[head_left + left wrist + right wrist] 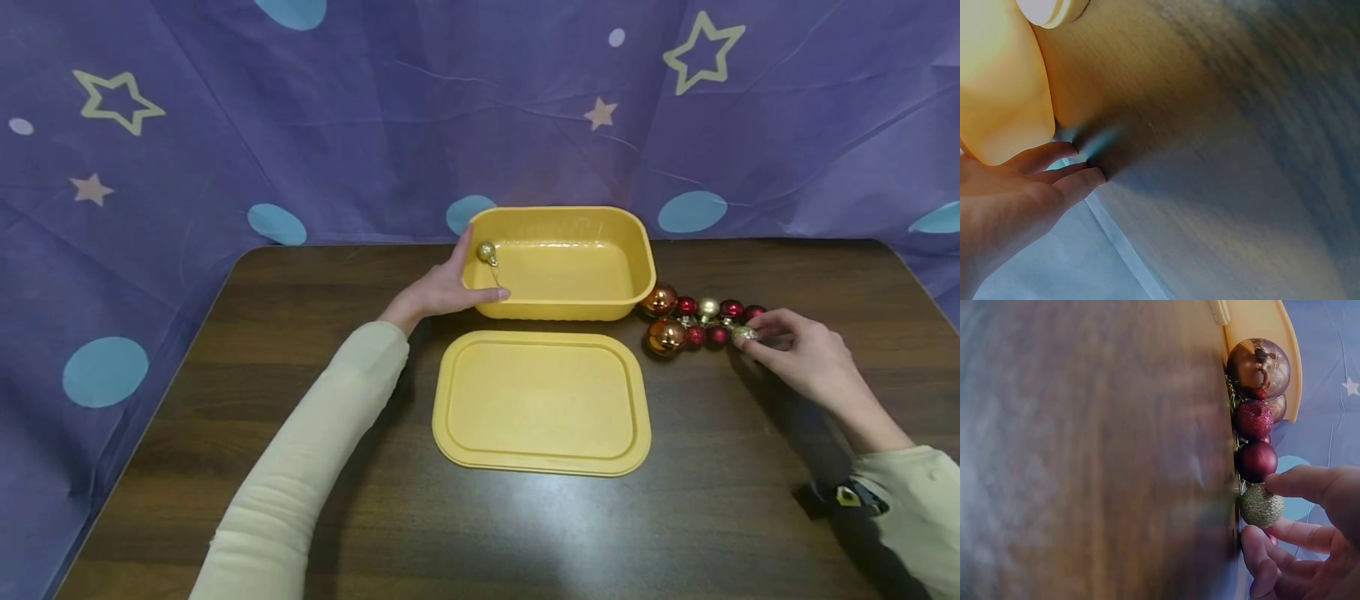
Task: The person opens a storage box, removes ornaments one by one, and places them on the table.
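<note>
My left hand (pixel 448 286) holds the left end of a yellow plastic container (pixel 562 310), its thumb over the front left corner of the rim and its fingers along the outside wall. A small gold bauble (pixel 487 252) with a thin hanging loop lies inside at the left. With fingertips and thumb, my right hand (pixel 813 354) grips a glittery gold bauble (pixel 1262 505) at the near right end of a cluster of baubles. Copper balls (pixel 666 337), dark red balls (pixel 718 336) and a shiny gold one (pixel 708 309) make up the rest, just right of the container.
A flat yellow lid (pixel 542 404) lies on the brown wooden table (pixel 540 533) in front of the container. Behind the table's back edge hangs a purple cloth (pixel 420 125) with stars and blue spots. A dark strap (pixel 855 497) is on the right wrist.
</note>
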`<control>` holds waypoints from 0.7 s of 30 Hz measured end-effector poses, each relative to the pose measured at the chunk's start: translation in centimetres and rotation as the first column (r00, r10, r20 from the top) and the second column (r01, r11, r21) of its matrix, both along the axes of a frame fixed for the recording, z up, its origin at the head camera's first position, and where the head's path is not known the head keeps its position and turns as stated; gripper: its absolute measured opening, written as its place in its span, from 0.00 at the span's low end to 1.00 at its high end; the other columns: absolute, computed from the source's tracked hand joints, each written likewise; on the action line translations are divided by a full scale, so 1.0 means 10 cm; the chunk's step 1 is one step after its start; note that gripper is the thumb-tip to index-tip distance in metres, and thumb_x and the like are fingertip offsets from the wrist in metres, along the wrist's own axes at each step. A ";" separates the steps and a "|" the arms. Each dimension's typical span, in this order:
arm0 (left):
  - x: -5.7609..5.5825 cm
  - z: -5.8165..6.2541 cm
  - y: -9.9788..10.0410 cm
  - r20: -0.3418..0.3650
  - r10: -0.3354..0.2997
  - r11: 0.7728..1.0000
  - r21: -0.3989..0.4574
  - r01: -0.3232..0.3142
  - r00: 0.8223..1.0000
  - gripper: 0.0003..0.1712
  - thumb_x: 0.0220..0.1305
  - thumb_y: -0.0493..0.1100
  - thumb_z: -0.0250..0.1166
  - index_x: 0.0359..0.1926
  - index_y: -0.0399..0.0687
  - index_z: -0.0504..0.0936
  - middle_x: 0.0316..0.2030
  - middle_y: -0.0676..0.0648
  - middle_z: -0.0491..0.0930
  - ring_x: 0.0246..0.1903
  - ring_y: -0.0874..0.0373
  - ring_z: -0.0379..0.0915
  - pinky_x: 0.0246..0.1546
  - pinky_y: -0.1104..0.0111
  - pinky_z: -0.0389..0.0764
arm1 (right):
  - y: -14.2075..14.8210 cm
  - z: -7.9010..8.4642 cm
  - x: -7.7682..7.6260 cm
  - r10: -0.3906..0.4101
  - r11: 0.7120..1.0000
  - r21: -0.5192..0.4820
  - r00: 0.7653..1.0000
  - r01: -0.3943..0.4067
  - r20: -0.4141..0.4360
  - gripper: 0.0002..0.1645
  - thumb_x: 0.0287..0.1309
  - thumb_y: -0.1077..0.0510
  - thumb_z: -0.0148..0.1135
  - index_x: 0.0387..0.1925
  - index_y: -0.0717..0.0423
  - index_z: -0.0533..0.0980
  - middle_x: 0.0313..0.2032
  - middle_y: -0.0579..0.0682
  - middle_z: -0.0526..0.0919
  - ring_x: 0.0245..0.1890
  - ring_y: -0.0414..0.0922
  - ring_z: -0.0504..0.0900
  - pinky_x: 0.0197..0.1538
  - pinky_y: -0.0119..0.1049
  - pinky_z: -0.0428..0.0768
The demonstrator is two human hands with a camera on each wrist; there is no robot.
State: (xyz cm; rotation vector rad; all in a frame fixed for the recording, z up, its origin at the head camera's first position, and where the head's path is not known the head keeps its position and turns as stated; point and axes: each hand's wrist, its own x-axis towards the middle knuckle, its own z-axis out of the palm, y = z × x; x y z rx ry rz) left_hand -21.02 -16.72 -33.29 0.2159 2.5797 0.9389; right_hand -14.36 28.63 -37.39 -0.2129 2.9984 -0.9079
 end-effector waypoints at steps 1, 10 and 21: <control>0.00 0.00 0.00 0.000 0.002 1.000 -0.002 -0.002 1.000 0.68 0.56 0.65 0.67 0.74 0.66 0.21 0.73 0.35 0.47 0.65 0.33 0.56 0.63 0.48 0.60 | -0.01 0.00 0.00 0.004 1.000 0.000 1.000 -0.004 0.005 0.19 0.60 0.52 0.66 0.45 0.62 0.76 0.40 0.64 0.83 0.32 0.48 0.83 0.35 0.44 0.70; 0.00 0.00 0.00 0.001 0.008 1.000 0.003 -0.008 1.000 0.68 0.56 0.65 0.67 0.74 0.66 0.21 0.72 0.34 0.49 0.64 0.34 0.57 0.63 0.49 0.60 | 0.00 0.02 0.00 0.017 1.000 -0.002 0.999 -0.017 0.033 0.20 0.61 0.51 0.65 0.46 0.63 0.75 0.40 0.64 0.83 0.34 0.53 0.83 0.35 0.41 0.71; -0.01 0.00 0.00 0.006 0.003 1.000 0.011 -0.003 1.000 0.68 0.55 0.64 0.67 0.74 0.65 0.21 0.72 0.33 0.49 0.63 0.35 0.60 0.62 0.50 0.62 | 0.06 0.17 -0.02 0.016 0.999 -0.045 1.000 -0.015 0.027 0.19 0.63 0.53 0.63 0.49 0.63 0.75 0.41 0.63 0.82 0.28 0.19 0.70 0.27 0.26 0.70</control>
